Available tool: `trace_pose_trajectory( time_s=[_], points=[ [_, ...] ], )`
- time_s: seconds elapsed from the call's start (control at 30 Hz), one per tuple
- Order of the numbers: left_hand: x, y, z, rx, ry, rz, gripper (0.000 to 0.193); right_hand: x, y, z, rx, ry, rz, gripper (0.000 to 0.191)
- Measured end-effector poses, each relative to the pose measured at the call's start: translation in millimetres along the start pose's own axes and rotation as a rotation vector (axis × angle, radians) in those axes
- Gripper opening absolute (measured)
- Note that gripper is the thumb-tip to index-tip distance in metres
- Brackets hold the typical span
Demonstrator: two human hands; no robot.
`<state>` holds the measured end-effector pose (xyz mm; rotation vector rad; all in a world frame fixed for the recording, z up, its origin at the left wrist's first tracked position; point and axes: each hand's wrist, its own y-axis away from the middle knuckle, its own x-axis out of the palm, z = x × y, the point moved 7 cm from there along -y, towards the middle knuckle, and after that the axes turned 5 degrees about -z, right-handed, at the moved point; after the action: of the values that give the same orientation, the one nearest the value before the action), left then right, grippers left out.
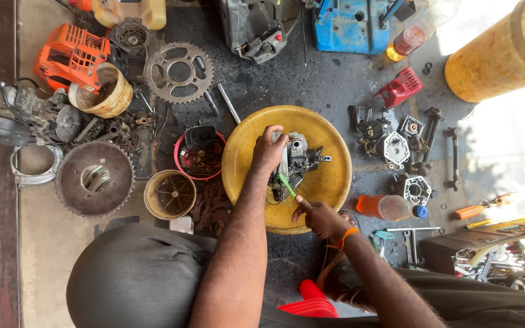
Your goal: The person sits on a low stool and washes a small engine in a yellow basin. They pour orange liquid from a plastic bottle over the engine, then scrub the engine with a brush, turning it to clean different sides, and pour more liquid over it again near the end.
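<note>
A small grey engine block (299, 159) sits in a wide yellow basin (329, 182) on the floor. My left hand (268, 152) grips the block's left side from above and steadies it. My right hand (318, 217) holds a green-handled brush (286, 185), whose tip touches the lower part of the block. An orange band circles my right wrist.
Around the basin lie a toothed sprocket (178, 71), an orange engine cover (70, 56), a round drum (95, 178), a small yellow tub (169, 194), a red bowl of parts (199, 155), an orange bottle (387, 207), metal covers (396, 149), spanners (412, 243), a blue tank (350, 24) and a big yellow drum (502, 54).
</note>
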<state>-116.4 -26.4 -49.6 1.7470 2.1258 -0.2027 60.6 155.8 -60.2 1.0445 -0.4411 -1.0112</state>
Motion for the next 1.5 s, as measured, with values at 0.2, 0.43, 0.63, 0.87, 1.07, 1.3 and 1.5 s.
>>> trace_pose_trajectory(
  time_s=[0.2,0.43,0.63,0.87,1.07,1.3,1.5],
  points=[
    [-2,11,-26,-0.078,-0.4,0.085,0.042,-20,36,45,-0.201,0.679,-0.549,0.06],
    [-4,32,-44,-0.109,-0.804,0.443,0.128,24,63,70,-0.314,0.665,-0.476,0.052],
    [-21,30,-32,-0.159,-0.677,0.315,0.12,13,64,56,-0.296,0.576,-0.563,0.046],
    [-13,22,-5,-0.167,-0.705,0.238,0.112,-12,52,47,-0.33,0.61,-0.537,0.051],
    [-10,17,2,-0.287,-0.579,0.176,0.111,-43,61,48,-0.224,0.603,-0.587,0.052],
    [-32,25,-28,-0.328,-0.67,0.108,0.103,-17,54,54,-0.286,0.56,-0.534,0.052],
    [-35,24,-26,-0.374,-0.547,0.077,0.106,-22,68,74,-0.308,0.597,-0.51,0.05]
  ],
)
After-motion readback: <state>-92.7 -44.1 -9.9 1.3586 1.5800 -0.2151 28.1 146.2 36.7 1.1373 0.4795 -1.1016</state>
